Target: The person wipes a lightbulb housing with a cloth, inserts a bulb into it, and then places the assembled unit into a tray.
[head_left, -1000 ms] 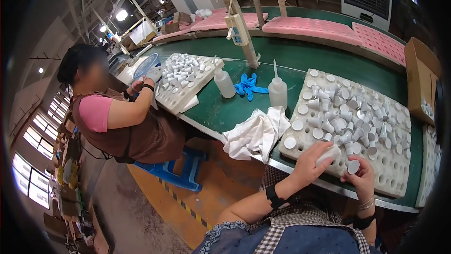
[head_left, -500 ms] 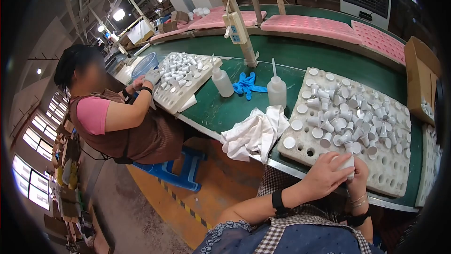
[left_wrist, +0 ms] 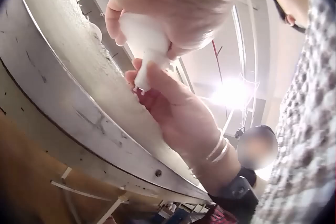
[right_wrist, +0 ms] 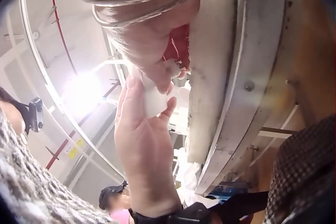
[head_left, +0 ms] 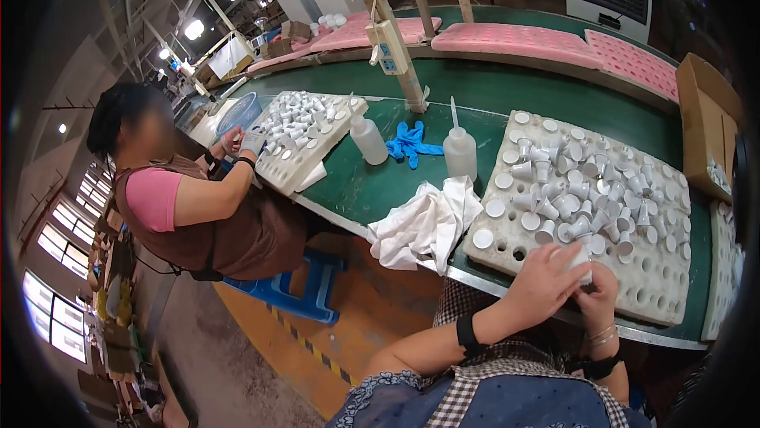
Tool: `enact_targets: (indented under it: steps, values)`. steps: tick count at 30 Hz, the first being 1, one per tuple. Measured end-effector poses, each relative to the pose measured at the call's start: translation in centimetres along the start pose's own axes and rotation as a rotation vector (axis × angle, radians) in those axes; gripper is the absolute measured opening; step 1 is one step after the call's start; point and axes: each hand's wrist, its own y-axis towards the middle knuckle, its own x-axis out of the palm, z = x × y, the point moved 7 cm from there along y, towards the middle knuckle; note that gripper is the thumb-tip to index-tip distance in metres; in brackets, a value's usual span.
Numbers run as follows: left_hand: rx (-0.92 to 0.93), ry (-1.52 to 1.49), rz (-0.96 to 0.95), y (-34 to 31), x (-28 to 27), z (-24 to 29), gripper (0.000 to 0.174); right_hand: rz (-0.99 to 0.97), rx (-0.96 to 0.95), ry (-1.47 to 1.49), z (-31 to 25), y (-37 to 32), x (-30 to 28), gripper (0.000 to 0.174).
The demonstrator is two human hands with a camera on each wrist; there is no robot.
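Close together over the near edge of the pale perforated board (head_left: pixel 518 238), the two hands work on one small white tapered cup (left_wrist: pixel 143 77). My left hand (head_left: pixel 545 279) grips a white sponge-like pad (head_left: pixel 580 260) and holds it over the cup's wide end. With thumb and fingers my right hand (head_left: pixel 599 301) pinches the cup's narrow end, which shows in the right wrist view (right_wrist: pixel 171 68). The pad (right_wrist: pixel 155 100) hides the cup's wide end. Many similar small cups (head_left: pixel 578 206) lie heaped on the board, and some sit with their round faces up.
Left of the board lie a crumpled white cloth (head_left: pixel 423 226), two squeeze bottles (head_left: pixel 460 152) and blue gloves (head_left: pixel 413 143). A cardboard box (head_left: pixel 707 123) stands at the right. Another person (head_left: pixel 186 198) sits at the left by a second board (head_left: pixel 289 175) of cups.
The hands were apart a second ago, with the cup's round face showing in the right hand. They have come together, and the left hand has brought the pad onto the cup.
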Motion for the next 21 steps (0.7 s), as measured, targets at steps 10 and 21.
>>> enact_targets:
  steps: [10,21]
  values:
    - [0.027,0.002,0.028,-0.4,0.5,0.8,0.042,0.018,0.013,0.146,-0.1,0.4,-0.1,0.035]
    - [-0.043,0.062,0.052,-0.8,0.0,0.1,0.043,0.093,0.107,0.214,0.5,0.5,-0.5,0.031]
